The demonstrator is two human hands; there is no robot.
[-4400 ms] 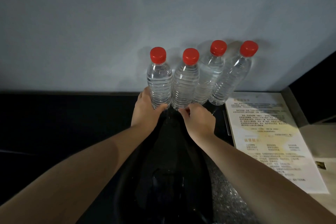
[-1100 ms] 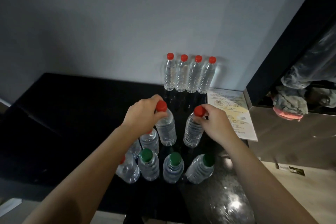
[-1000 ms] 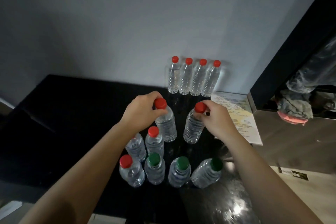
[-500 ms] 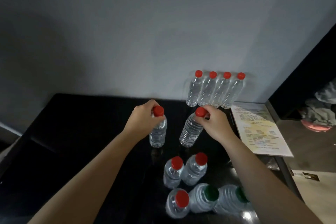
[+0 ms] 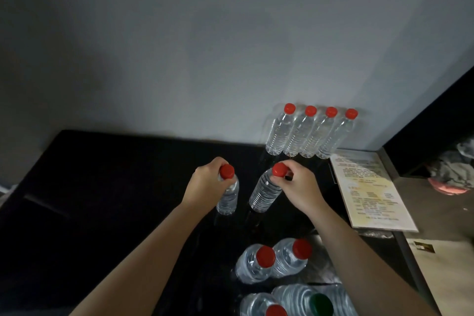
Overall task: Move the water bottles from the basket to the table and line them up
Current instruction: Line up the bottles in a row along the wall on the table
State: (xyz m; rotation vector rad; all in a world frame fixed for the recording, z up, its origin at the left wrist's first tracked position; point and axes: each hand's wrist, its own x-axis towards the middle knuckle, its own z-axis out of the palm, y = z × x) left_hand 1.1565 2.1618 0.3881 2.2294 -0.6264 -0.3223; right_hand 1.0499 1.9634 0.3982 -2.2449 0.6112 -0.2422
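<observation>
My left hand (image 5: 205, 186) grips the neck of a clear red-capped water bottle (image 5: 228, 199) held above the black table (image 5: 115, 187). My right hand (image 5: 298, 188) holds a second red-capped bottle (image 5: 265, 195) by its cap, tilted slightly. Several red-capped bottles (image 5: 307, 133) stand in a tight row against the grey wall at the back. Below my arms, more bottles stand close together: two red-capped ones (image 5: 272, 261), another red cap (image 5: 275, 312) and a green-capped one (image 5: 320, 304). The dark basket holding them is hard to make out.
A printed sheet (image 5: 369, 187) lies on the table's right end. Beyond it a grey counter (image 5: 431, 213) carries a bundle of cloth (image 5: 451, 174). The grey wall (image 5: 205, 59) bounds the table at the back. A dark panel rises at far right.
Both hands lifted a bottle each out of the cluster and carried them forward over the table. The view swung left, so the remaining bottles now sit lower right.
</observation>
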